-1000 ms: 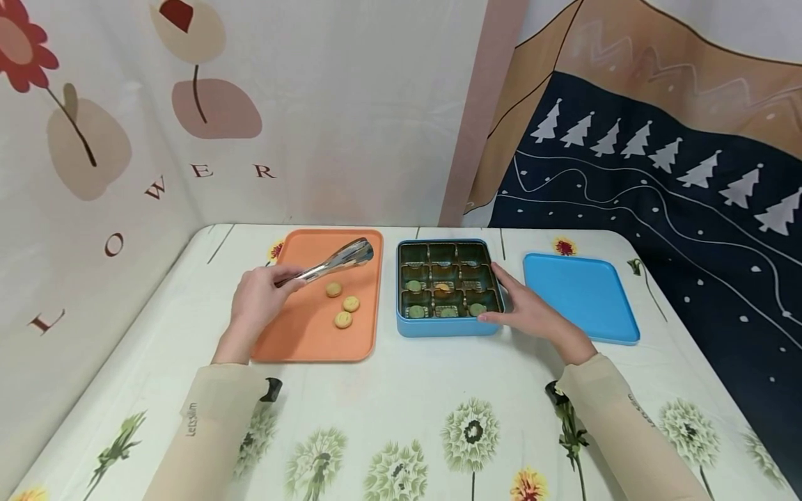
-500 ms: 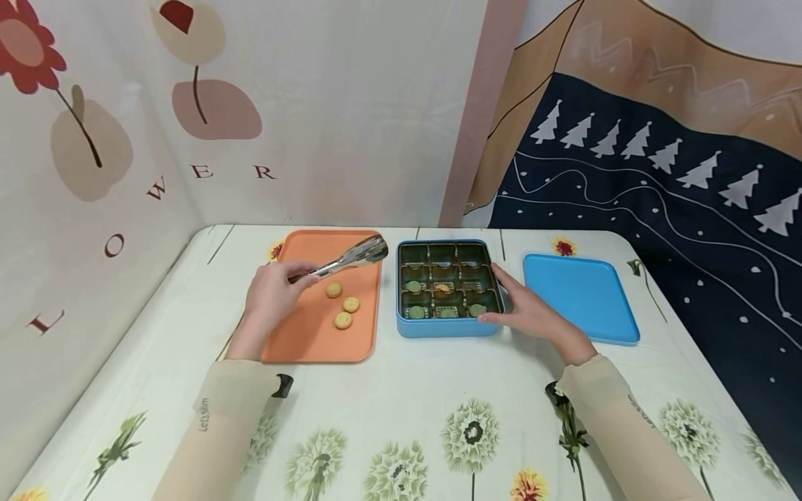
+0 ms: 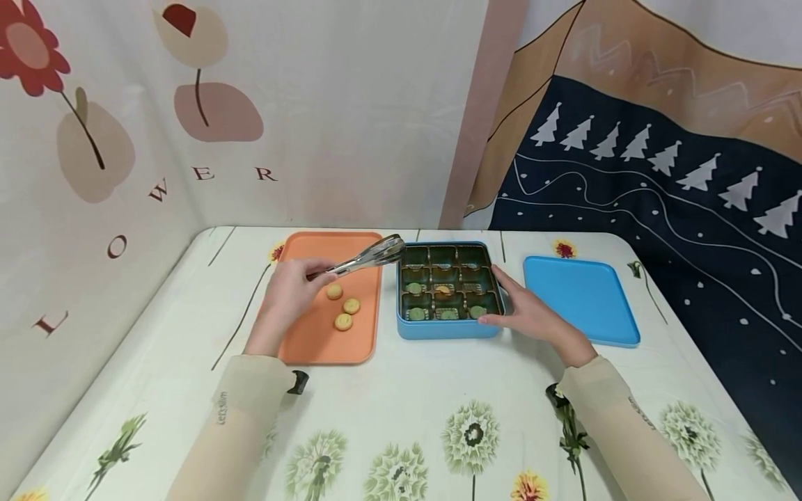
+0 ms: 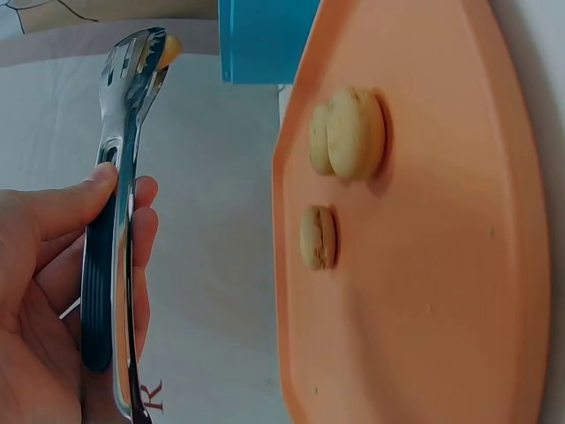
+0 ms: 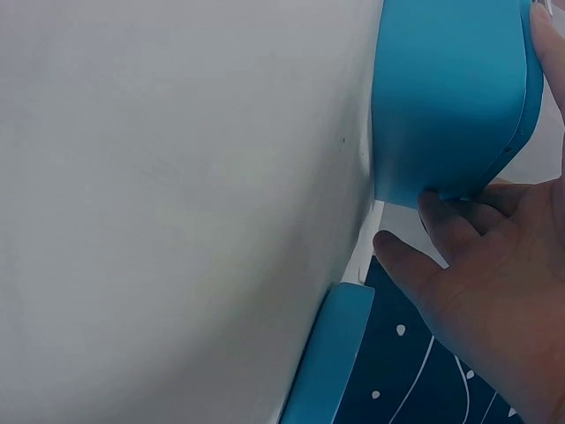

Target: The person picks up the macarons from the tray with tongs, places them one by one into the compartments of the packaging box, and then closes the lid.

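Observation:
My left hand (image 3: 285,299) grips metal tongs (image 3: 368,256), their tips level with the left rim of the blue box. A yellowish macaron (image 4: 172,50) shows between those tips in the left wrist view. Below the hand, pale yellow macarons (image 3: 342,321) lie on the orange tray (image 3: 326,348). The blue box (image 3: 447,330) has a divided insert with green macarons (image 3: 415,314) in its front row. One more green piece and an orange macaron (image 3: 442,289) sit in the middle row. My right hand (image 3: 529,309) rests against the box's right side, thumb at the front corner.
A flat blue lid (image 3: 579,299) lies on the table right of the box, beyond the right hand. The floral tablecloth (image 3: 388,396) spreads in front. A pale curtain (image 3: 351,125) hangs right behind the table's back edge.
My left hand has carried the tongs rightward across the tray, from above the macarons to the box's left rim. The right hand and the box stay put.

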`<move>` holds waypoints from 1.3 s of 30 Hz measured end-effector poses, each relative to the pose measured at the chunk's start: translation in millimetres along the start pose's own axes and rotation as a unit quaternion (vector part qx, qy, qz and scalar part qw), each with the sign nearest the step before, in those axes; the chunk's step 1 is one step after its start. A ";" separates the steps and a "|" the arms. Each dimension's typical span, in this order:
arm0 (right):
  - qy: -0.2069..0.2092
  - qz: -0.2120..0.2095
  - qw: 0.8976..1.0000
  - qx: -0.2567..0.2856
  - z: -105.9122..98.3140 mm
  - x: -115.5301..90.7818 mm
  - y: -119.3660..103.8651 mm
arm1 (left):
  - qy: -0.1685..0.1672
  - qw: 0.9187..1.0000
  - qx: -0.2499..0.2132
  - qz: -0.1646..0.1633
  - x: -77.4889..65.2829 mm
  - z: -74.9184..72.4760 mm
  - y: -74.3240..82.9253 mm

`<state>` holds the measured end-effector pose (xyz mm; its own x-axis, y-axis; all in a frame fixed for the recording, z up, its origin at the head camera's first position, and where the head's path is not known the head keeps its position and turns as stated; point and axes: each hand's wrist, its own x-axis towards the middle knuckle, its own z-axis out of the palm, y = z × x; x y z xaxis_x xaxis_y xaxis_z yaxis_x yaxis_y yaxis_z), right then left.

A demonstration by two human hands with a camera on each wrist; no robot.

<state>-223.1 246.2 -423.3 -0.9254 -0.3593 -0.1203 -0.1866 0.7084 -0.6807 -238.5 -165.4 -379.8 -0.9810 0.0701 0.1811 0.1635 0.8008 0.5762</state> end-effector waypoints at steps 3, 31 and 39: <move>0.001 0.001 1.000 0.003 -0.2 -0.1 0.1 | -0.012 1.000 -0.006 -0.002 1.9 2.4 5.4; 0.000 -0.003 1.000 0.005 0.6 1.1 2.2 | -0.046 0.999 -0.020 -0.002 8.6 33.8 41.1; 0.001 -0.003 1.000 0.010 1.0 0.6 2.1 | -0.063 0.998 -0.009 0.004 10.7 41.9 50.1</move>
<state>-223.6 246.9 -425.6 -0.9252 -0.3618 -0.1144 -0.1854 0.6940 -0.6957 -245.1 -99.5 -382.5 -0.9847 0.1522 0.0845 0.1726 0.7887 0.5901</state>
